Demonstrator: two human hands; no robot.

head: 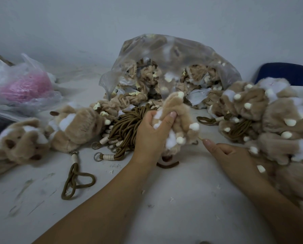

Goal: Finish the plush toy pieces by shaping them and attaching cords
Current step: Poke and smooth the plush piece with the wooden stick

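The left hand [150, 136] is gripping a tan-and-white plush toy piece [178, 110], thumb across it; the right hand [229, 154] is pinching a thin pale strand [200, 138] beside it.

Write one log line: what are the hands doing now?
left hand: grips plush piece | right hand: pinches thin strand beside it | cord bundle: lying behind left hand

The pale, scuffed worktop [147, 199] carries a clear bag of tan plush pieces [164, 55]. Just in front of that bag lies a bundle of brown cords [124, 127], with a single looped cord [75, 175] further front-left. Left of the bag are a bag with pink contents [24, 87] and tan plush toys [24, 140]. Right of it is a heap of plush pieces [261, 111].
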